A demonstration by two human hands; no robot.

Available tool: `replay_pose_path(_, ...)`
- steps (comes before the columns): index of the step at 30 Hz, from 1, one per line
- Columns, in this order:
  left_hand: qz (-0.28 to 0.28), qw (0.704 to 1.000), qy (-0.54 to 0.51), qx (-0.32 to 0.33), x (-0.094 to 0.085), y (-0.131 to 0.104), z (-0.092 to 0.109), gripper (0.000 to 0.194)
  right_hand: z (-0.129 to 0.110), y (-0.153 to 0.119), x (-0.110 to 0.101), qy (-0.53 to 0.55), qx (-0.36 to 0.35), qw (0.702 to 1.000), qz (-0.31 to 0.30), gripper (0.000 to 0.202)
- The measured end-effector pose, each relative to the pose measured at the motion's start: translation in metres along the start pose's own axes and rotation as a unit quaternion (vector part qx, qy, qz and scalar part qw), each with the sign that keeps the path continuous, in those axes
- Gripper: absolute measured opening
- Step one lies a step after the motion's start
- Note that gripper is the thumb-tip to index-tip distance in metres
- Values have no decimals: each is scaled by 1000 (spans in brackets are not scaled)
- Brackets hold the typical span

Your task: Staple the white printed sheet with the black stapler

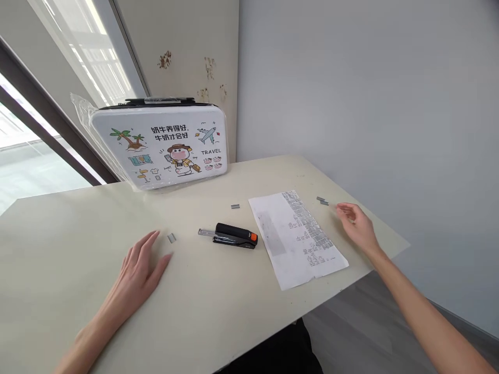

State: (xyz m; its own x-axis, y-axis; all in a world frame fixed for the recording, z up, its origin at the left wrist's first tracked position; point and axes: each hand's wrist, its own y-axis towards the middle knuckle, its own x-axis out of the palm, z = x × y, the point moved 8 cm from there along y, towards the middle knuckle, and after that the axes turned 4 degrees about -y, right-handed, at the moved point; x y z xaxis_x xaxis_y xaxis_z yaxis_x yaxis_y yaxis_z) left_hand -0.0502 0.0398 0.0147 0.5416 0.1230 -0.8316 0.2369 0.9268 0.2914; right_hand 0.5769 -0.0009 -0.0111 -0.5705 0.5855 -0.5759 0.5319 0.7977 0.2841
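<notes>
Left hand (134, 270) empty, fingers and thumb apart, beside one staple strip (171, 238). Right hand (359, 228): fingers curled, closure indeterminate, near paired strips (323, 201). Stapler (236, 231), tray extended, lies beside printed sheet (294, 239). Careless right-hand sweep could scatter the pair off the surface (202, 311).

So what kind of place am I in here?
Probably a small home or office room: there's a bare-topped table against a plain wall, a window, and a stapler.
</notes>
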Motion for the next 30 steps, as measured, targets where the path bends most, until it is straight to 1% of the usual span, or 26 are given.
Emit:
replay_pose_path(2, -6, 999, 17, -29, -6, -20, -10, 65, 12, 7, -6, -15, 11, 1000, 17, 42)
replay_pose_path(5, -8, 998, 42, -36, -12, -39, -14, 60, 19, 11, -6, -26, 13, 999, 19, 38)
replay_pose_path(7, -7, 998, 51, -27, -13, -41, -10, 57, 14, 8, -3, -31, 3, 999, 19, 36)
replay_pose_path(9, -10, 998, 53, -23, -10, -35, -6, 56, -3, 0, 2, -35, -14, 999, 19, 35)
replay_pose_path(11, -6, 998, 51, -34, -8, -23, -4, 56, -32, -14, 13, -34, -40, 999, 6, 35)
replay_pose_path(13, 6, 997, 48, -56, -8, -8, -4, 60, -73, -34, 35, -25, -83, 995, -44, 33)
replay_pose_path(14, 12, 997, 47, -66, -7, 1, -5, 62, -98, -47, 55, -21, -122, 986, -110, 33)
replay_pose_path(15, 14, 996, 46, -73, -6, 10, -5, 63, -125, -63, 77, -16, -165, 969, -182, 34)
replay_pose_path(16, 10, 996, 46, -75, -5, 18, -5, 63, -149, -79, 96, -10, -204, 950, -235, 36)
replay_pose_path(18, -4, 997, 48, -63, -1, 31, -5, 59, -191, -107, 128, 11, -260, 920, -294, 43)
replay_pose_path(19, -10, 997, 49, -53, -1, 35, -5, 55, -206, -118, 144, 20, -273, 907, -321, 44)
replay_pose_path(21, -8, 998, 43, -40, -4, 36, -8, 49, -227, -132, 168, 32, -285, 897, -337, 38)
replay_pose_path(24, 21, 998, 2, -64, -20, 28, -11, 45, -245, -145, 192, 57, -282, 889, -356, 33)
replay_pose_path(25, 38, 997, -15, -72, -27, 25, -8, 43, -250, -147, 196, 73, -278, 883, -370, 32)
replay_pose_path(26, 55, 996, -29, -71, -34, 23, 0, 41, -256, -149, 198, 92, -272, 877, -384, 31)
replay_pose_path(27, 75, 995, -39, -53, -41, 22, 13, 37, -262, -150, 199, 111, -260, 873, -397, 30)
replay_pose_path(28, 95, 995, -39, -17, -47, 23, 32, 33, -267, -149, 198, 131, -240, 872, -407, 31)
replay_pose_path(30, 109, 988, -42, 99, -50, 26, 81, 25, -278, -146, 194, 164, -189, 873, -419, 38)
